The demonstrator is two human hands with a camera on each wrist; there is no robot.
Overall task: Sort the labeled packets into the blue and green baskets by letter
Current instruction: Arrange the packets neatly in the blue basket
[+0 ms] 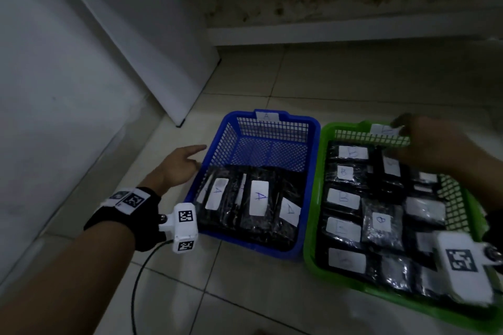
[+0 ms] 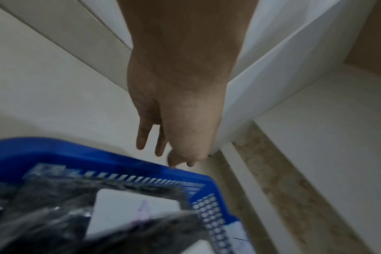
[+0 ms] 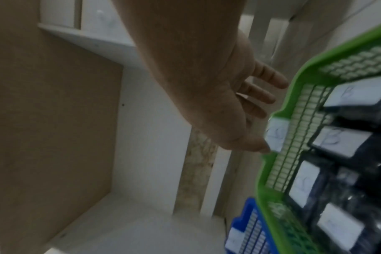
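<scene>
The blue basket [image 1: 299, 120] sits in the middle of the floor with an "A" tag [image 1: 267, 116] on its far rim. Black packets labeled A [image 1: 258, 198] lie in its near half. To its right the green basket [image 1: 315, 198] is full of black packets labeled B [image 1: 343, 197]. My left hand [image 1: 194, 156] hovers open beside the blue basket's left rim [image 2: 76, 151], fingers [image 2: 141, 137] straight, holding nothing. My right hand [image 1: 424, 141] is over the green basket's far rim [image 3: 298, 82], fingers [image 3: 268, 75] straight, with the thumb tip against the "B" tag [image 3: 276, 135].
A white panel [image 1: 152, 43] leans against the wall at the back left. A low step [image 1: 353, 38] runs along behind the baskets. A black cable [image 1: 136, 280] trails over the tiles from my left wrist. Bare tiled floor [image 1: 245, 294] lies in front of the baskets.
</scene>
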